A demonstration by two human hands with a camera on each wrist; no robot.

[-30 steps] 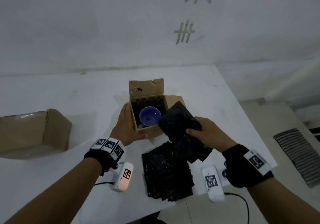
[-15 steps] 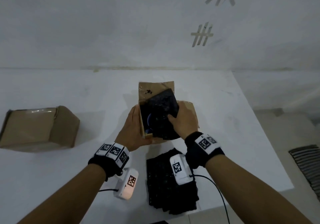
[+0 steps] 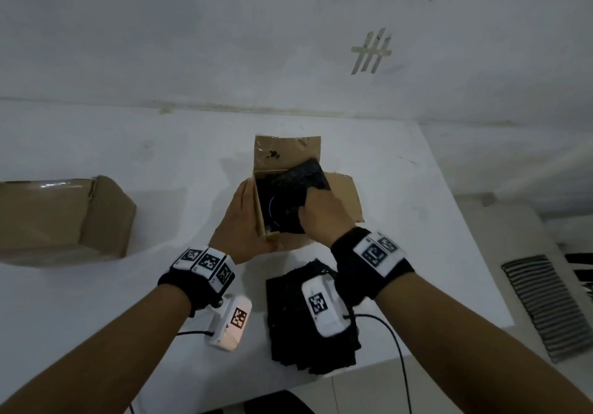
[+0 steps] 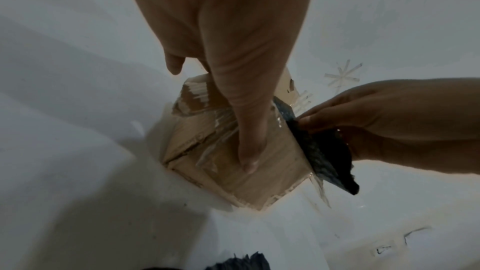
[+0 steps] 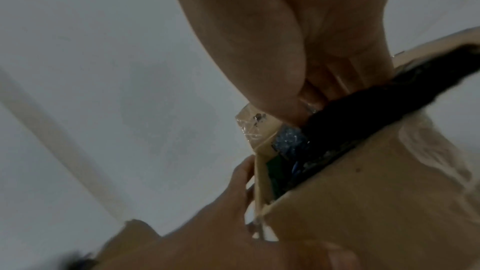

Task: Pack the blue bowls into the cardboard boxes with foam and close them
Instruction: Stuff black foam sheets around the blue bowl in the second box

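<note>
Foam sheet (image 3: 296, 186) pinched in right hand (image 3: 322, 213) grip over open box (image 3: 341, 195) | left hand (image 3: 240, 218) flat against box side

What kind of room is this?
Probably a plain packing or work space: a white table against a bare white wall with tape marks, cardboard boxes and a stack of black foam.

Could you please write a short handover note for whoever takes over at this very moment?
Left hand braces the open box from its left side.
Right hand pinches a foam sheet, tilted, partly inside over the blue bowl.
Spare foam stack lies at the table's near edge; second box sits left.
Left: seat the foam, fold the flaps shut.
</note>
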